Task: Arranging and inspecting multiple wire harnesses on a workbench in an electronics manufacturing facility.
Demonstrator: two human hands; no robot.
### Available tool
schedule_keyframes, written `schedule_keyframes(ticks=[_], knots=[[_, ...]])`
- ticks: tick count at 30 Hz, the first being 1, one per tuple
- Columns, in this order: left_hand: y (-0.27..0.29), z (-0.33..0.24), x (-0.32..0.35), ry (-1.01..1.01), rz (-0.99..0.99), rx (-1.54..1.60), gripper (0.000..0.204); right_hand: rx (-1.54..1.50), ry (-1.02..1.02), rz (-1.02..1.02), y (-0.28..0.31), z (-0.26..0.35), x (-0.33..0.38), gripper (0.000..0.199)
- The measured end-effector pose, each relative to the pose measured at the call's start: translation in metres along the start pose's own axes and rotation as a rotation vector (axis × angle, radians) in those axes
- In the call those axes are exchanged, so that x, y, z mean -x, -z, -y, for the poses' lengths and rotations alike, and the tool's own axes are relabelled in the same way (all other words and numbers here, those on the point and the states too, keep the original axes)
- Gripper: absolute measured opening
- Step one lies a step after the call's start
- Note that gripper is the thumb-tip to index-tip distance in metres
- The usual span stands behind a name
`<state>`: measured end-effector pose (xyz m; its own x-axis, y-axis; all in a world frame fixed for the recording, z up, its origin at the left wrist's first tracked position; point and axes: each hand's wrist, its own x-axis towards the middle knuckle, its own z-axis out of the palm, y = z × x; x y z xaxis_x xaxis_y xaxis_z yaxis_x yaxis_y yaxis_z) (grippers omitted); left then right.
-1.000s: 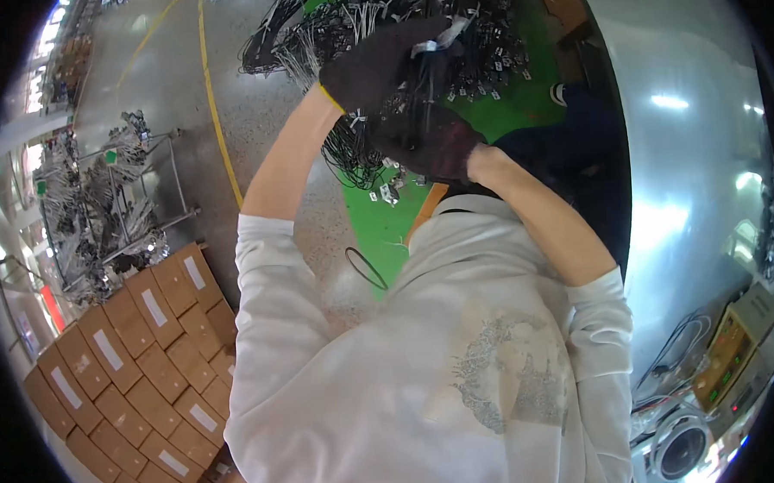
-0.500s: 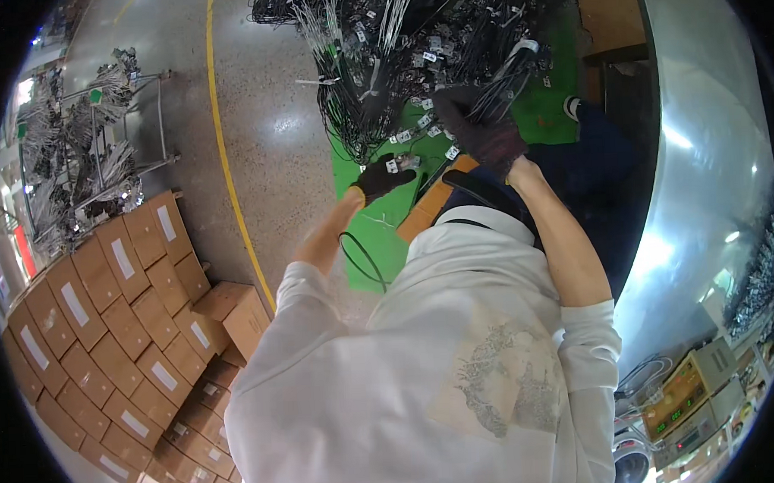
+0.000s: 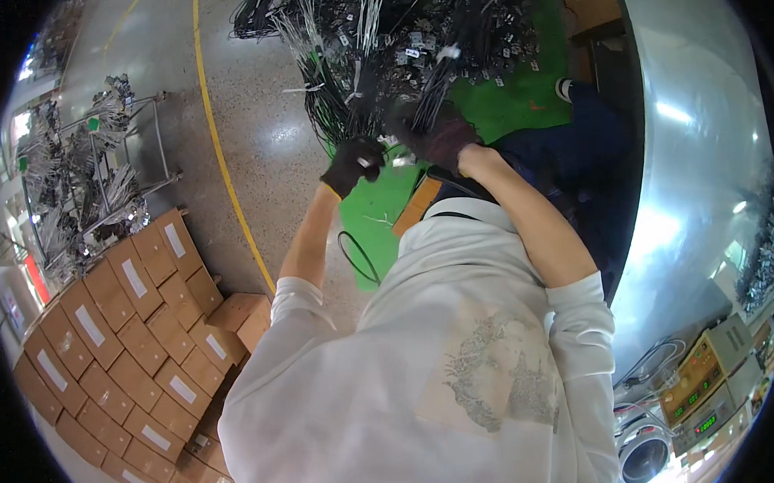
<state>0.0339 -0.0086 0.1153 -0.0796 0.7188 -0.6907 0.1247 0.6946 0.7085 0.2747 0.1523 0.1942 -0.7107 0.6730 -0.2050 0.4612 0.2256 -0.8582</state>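
Observation:
Both hands wear dark knit gloves. My right hand [image 3: 445,142] is closed round the lower part of a bundle of black cables [image 3: 436,88], which has a white band near its upper end. Close by on the left, my left hand [image 3: 353,165] has its fingers curled, with a small white piece showing at them; what it grips is partly hidden. Bundles of black and silvery cables [image 3: 320,93] stand just beyond the left hand. Small connectors with white tags [image 3: 403,160] hang between the two hands, over the green mat [image 3: 364,210].
A heap of cables and connectors [image 3: 490,38] covers the far part of the mat. To the left are a metal rack hung with cables [image 3: 98,159] and stacked cardboard boxes [image 3: 123,339]. A shiny metal surface [image 3: 686,168] runs along the right, with instruments [image 3: 700,392] nearby.
My right hand has moved left and slightly nearer, bringing the cable bundle from over the heap toward my left hand. My left hand has shifted slightly left and its fingers have curled.

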Motion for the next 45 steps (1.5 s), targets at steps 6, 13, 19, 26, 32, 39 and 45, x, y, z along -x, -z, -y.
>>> schedule_keyframes(ticks=[6,13,19,26,32,39,45], knots=[[0.029,0.08,0.021,0.186,0.287,0.219,0.028,-0.342,-0.09,0.013,0.008,-0.015,-0.004,0.038],[-0.023,0.174,0.081,0.132,0.272,-1.049,0.095,-0.355,0.007,-0.119,0.077,0.052,0.004,0.038],[-0.013,0.201,0.044,-0.09,0.452,-0.977,0.022,-0.29,0.332,0.078,0.102,0.116,0.0,0.035],[-0.007,0.076,-0.011,-0.027,0.28,-1.123,0.041,-0.136,0.343,0.234,0.114,0.13,-0.02,0.035],[-0.016,0.059,-0.023,-0.207,0.104,-0.973,0.048,0.081,0.334,0.238,0.119,0.09,-0.036,0.027],[-0.047,0.111,-0.064,-0.118,0.186,-0.636,0.072,-0.09,0.092,0.077,0.093,0.003,-0.011,0.048],[-0.071,0.089,-0.095,-0.824,-0.008,-0.535,0.067,-0.132,-0.016,0.142,0.095,-0.006,-0.005,0.043]])
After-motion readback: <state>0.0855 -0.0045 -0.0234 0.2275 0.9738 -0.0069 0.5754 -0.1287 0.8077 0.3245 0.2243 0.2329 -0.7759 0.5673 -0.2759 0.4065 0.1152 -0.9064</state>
